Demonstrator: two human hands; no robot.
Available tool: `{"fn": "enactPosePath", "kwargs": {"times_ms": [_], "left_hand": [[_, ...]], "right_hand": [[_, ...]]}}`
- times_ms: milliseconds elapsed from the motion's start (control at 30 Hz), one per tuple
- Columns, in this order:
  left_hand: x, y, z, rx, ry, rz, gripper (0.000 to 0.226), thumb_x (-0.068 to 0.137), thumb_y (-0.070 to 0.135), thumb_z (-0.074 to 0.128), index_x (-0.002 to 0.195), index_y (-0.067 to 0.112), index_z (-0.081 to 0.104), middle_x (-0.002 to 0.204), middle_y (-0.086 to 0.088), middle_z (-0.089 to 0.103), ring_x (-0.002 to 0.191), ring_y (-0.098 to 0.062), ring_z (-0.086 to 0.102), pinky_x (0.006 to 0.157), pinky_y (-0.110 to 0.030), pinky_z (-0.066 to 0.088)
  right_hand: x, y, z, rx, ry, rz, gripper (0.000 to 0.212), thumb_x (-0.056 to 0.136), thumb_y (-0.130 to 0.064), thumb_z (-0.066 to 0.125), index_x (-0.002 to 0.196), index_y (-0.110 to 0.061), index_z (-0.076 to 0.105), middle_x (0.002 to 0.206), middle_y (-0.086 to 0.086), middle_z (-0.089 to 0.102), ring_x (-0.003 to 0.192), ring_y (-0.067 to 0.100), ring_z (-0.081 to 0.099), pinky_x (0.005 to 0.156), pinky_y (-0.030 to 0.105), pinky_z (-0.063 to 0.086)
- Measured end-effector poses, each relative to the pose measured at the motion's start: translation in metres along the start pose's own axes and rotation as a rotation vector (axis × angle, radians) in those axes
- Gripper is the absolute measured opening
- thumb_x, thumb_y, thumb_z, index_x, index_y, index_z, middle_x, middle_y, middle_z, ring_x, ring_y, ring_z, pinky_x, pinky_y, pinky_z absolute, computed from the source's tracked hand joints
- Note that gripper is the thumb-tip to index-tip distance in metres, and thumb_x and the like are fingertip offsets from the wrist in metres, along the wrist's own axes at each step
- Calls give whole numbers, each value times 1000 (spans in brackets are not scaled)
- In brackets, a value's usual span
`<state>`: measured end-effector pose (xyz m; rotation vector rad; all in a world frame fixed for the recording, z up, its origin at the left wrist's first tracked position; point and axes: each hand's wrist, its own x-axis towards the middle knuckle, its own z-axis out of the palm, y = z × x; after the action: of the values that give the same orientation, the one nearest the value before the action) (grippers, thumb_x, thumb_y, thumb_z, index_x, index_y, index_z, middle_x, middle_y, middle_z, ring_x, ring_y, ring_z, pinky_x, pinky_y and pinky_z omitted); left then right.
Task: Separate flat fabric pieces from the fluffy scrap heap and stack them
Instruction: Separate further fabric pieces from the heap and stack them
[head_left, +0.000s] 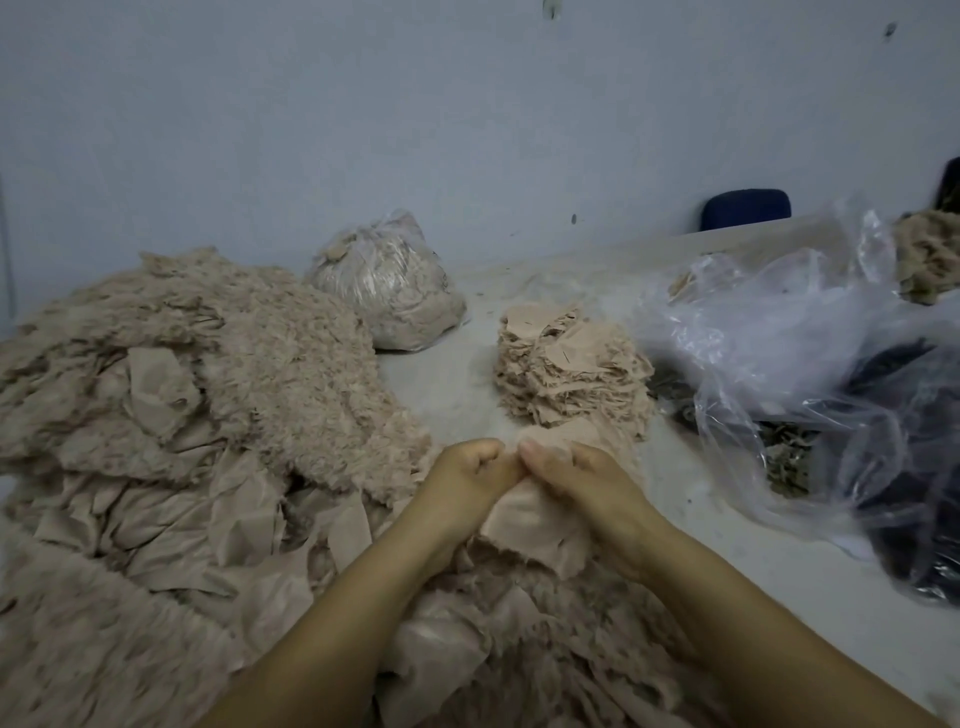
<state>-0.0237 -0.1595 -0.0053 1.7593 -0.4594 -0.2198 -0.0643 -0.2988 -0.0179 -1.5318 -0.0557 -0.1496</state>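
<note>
Single head-worn view, wide-angle, looking forward and down across the desk toward the far wall. Close on both hands, low centre of frame. Desk's far edge meets the wall; its right side runs out of frame.

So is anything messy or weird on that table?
A bit messy. The stack of flat pieces is ragged, with frayed edges poking out unevenly. Bits of fluff dust the table around it, and the clear plastic bag lies crumpled open at the right. Both hands, left hand and right hand, pinch one flat piece.
</note>
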Motion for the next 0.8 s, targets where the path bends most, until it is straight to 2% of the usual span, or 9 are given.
{"fn": "enactPosePath", "kwargs": {"times_ms": [100,233,300,367,433,500,600,700,800], "left_hand": [[3,1,-6,58,34,47,40,88,36,60,58,14,46,57,-6,36,51,-13,32,47,-27,23],[8,-3,-19,58,220,39,53,79,52,57,42,23,34,43,5,29,40,-11,26,40,-21,21],[7,-8,-28,-1,311,-25,55,77,60,52,39,21,39,38,4,32,34,-11,27,40,-19,24],[4,-5,-30,-42,226,-120,57,72,69,44,50,19,56,40,1,48,35,-9,42,39,-18,35],[3,-1,-19,-141,-1,-235,62,66,71,50,68,12,68,59,-4,66,53,-11,60,53,-23,52],[4,4,-2,-249,-107,-258,43,70,55,63,76,13,70,75,-6,71,69,-13,66,71,-29,56],[12,5,11,-342,41,-234,21,92,25,57,74,15,61,83,-3,67,82,-14,64,74,-29,53],[20,4,14,-369,75,-217,23,99,21,47,78,14,54,81,-2,64,82,-17,63,73,-30,52],[23,6,19,-369,76,-188,15,95,25,54,87,12,53,82,-5,64,76,-16,64,70,-32,56]], "right_hand": [[0,-3,-2,101,38,23,26,78,-34,70,85,-9,68,73,6,72,67,19,67,55,26,52],[8,0,-4,189,342,-1,7,91,-18,62,89,-15,67,74,0,72,65,13,66,55,23,51],[12,3,-12,243,505,38,16,94,-25,58,94,-11,65,83,10,69,70,20,64,58,28,51],[12,3,-11,218,584,22,26,97,-26,53,99,-2,64,92,22,68,77,23,64,68,35,54],[10,2,2,243,568,-22,24,97,-18,52,101,3,63,98,28,67,84,31,65,78,45,54],[7,3,15,299,506,-41,19,95,-9,54,98,7,64,94,29,68,86,38,65,79,49,54],[-1,6,21,434,416,-5,16,88,1,61,100,11,65,95,31,68,87,38,68,80,48,56],[-4,3,11,550,346,12,22,80,-3,65,100,7,67,92,22,72,82,30,71,67,33,59],[0,-1,1,556,327,33,33,81,-18,65,101,9,67,86,19,71,78,28,69,62,31,56]]}}
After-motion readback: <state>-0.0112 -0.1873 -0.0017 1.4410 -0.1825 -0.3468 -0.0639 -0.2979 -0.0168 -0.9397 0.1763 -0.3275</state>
